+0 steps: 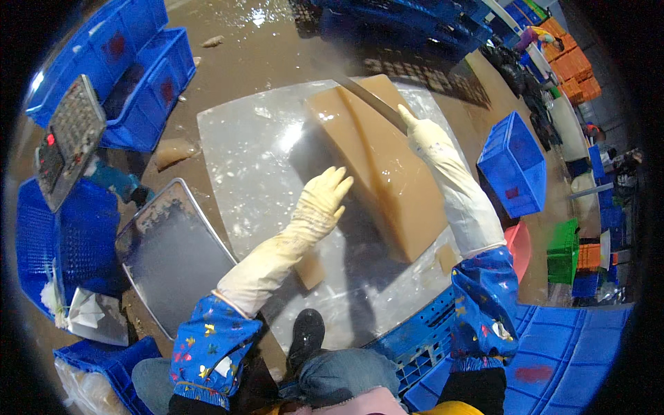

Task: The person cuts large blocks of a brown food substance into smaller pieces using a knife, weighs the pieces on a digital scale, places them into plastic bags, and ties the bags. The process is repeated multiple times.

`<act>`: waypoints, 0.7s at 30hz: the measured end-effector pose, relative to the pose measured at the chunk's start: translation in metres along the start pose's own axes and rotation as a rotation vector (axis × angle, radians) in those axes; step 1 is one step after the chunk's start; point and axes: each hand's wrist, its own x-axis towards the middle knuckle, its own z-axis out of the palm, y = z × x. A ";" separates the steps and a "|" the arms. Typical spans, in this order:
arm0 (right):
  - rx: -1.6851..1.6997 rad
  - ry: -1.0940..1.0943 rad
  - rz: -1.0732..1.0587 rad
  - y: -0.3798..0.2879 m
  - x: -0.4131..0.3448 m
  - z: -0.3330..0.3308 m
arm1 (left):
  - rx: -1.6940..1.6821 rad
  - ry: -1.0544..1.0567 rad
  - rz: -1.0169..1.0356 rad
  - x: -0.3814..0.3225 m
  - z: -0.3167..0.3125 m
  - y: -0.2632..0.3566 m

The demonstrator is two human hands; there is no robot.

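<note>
A large wet tan block (363, 135), jelly-like in look, lies slantwise on a pale grey board (249, 171). A dark wet streak runs along it. My right hand (428, 136), in a cream rubber glove, grips a long flat blade, likely a knife (371, 101), over the block's far part; its handle is hidden in the glove. The index finger stretches along the blade. Gloved alike, my left hand (322, 199) hovers left of the block with its fingers apart, holding nothing. A small tan piece (311, 271) sits under my left forearm, and another (447, 258) near the right.
Blue plastic crates (150, 88) stand at the far left, and a blue crate (513, 166) stands right. A metal-rimmed tray (179, 259) leans left of the board. Under its near edge shows a blue pallet (425, 332). The brown floor (244, 57) is wet. Another person (542, 39) is far right.
</note>
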 end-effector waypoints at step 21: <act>0.323 0.135 -0.083 0.047 -0.029 -0.001 | 0.165 -0.250 0.078 0.055 0.083 -0.022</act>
